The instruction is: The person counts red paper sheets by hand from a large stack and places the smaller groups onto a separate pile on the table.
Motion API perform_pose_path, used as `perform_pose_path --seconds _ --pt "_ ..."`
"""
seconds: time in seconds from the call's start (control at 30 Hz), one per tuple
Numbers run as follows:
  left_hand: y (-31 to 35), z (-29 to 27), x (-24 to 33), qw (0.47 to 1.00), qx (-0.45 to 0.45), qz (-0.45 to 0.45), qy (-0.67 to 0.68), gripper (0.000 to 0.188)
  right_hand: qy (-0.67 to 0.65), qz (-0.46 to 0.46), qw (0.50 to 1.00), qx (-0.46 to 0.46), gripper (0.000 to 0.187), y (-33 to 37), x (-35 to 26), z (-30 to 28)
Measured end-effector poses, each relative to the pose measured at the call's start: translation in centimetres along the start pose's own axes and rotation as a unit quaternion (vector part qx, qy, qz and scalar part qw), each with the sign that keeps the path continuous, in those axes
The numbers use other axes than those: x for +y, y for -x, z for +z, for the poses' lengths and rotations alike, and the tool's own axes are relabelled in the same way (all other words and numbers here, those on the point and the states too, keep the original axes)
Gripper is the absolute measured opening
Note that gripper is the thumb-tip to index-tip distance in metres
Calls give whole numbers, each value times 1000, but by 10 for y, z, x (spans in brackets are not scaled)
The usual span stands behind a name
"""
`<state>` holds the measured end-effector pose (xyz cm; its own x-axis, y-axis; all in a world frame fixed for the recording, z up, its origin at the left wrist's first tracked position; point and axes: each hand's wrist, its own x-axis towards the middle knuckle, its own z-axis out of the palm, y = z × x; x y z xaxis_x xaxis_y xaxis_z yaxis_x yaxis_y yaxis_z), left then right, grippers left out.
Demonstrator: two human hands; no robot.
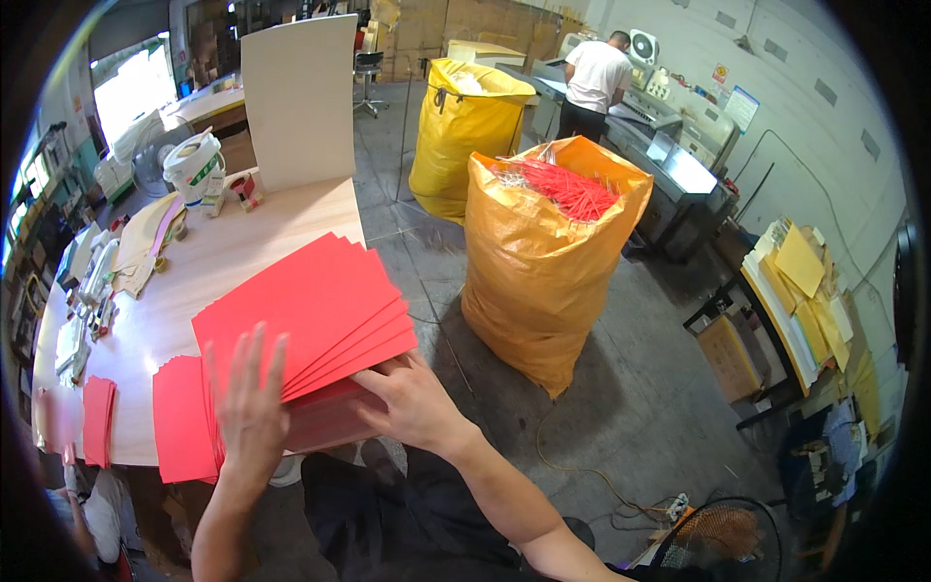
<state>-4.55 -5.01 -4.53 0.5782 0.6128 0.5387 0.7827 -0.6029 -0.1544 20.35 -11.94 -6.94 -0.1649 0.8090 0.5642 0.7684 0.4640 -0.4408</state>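
A fanned stack of red paper sheets [301, 310] lies in front of me over the table's near edge. My left hand [250, 412] is over the stack's left side, fingers stretched out and slightly smeared by motion. At the lower right corner of the sheets, my right hand [412, 398] grips their edge, with some fingertips hidden by the paper. To the left of my left hand sits a second pile of red sheets [180, 422], loosely spread at its edge. A narrower red pile [98, 422] lies farther left.
The wooden table [291, 209] carries a white bucket [194, 165], a tall white board [299, 102] and assorted tools at left. An orange sack [543, 281] of red paper strips and a yellow sack [461, 145] stand right. A person [592, 82] works at a machine behind.
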Motion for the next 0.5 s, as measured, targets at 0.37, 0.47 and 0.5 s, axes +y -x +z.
perform_pose_path --seconds 0.37,0.47,0.5 --pt "86 -20 -16 985 131 -93 68 25 101 -54 987 109 36 21 24 42" --pt "105 -22 7 970 151 -131 140 23 106 -79 983 124 36 25 29 44" --pt "108 -18 11 961 160 -156 163 23 109 -82 982 127 37 25 31 45"
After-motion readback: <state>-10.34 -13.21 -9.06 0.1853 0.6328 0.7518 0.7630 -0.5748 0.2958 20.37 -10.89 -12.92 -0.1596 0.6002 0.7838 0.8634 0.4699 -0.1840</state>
